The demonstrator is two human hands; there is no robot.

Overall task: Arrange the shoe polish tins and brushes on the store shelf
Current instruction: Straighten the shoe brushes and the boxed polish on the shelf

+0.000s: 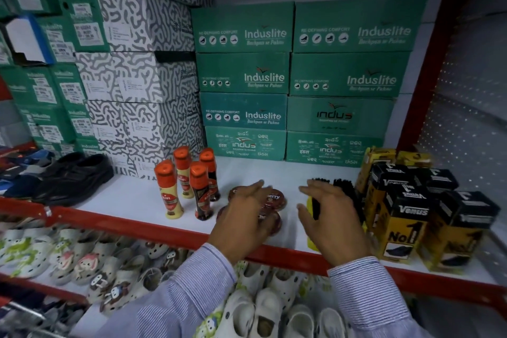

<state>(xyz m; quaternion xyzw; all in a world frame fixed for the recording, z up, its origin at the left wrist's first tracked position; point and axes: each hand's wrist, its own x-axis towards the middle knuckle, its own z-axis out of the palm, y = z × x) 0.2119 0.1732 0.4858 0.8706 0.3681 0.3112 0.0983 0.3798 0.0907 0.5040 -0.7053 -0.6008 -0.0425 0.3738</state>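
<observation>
Several round brown shoe polish tins (275, 198) lie grouped on the white shelf (131, 197), partly hidden by my left hand (244, 217), which hovers over them with fingers spread and holds nothing. A yellow-backed brush with black bristles (313, 204) stands on edge just right of the tins. My right hand (329, 217) curves around that brush, fingers apart; whether it touches the brush is unclear. More black-bristled brushes (346, 189) stand behind it.
Several orange-capped liquid polish bottles (189, 181) stand left of the tins. Black-and-yellow Venus boxes (403, 217) crowd the right end. Green Induslite cartons (296, 82) are stacked along the back. Black shoes (74, 177) sit far left. The red shelf edge (164, 228) fronts it, clogs below.
</observation>
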